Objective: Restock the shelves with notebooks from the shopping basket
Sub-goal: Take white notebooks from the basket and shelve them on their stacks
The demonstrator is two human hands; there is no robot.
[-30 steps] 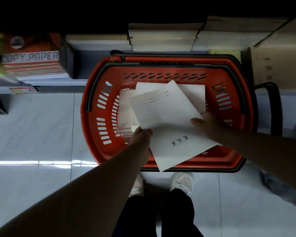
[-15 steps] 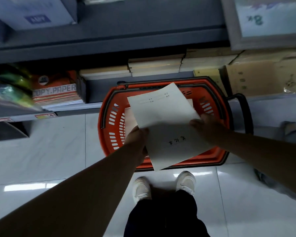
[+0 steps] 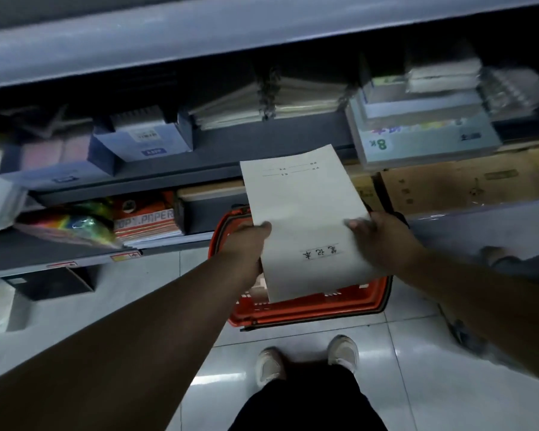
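White notebook (image 3: 305,213) between both grips (image 3: 246,244) (image 3: 383,241)

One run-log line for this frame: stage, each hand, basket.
stage: notebook out of basket, not shelved | left hand: holds notebook's left edge | right hand: holds its right edge | basket: on floor below

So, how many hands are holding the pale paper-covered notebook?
2. The left hand grips the left edge of the pale paper-covered notebook; the right hand grips its right edge, above the red plastic shopping basket. None seems hidden.
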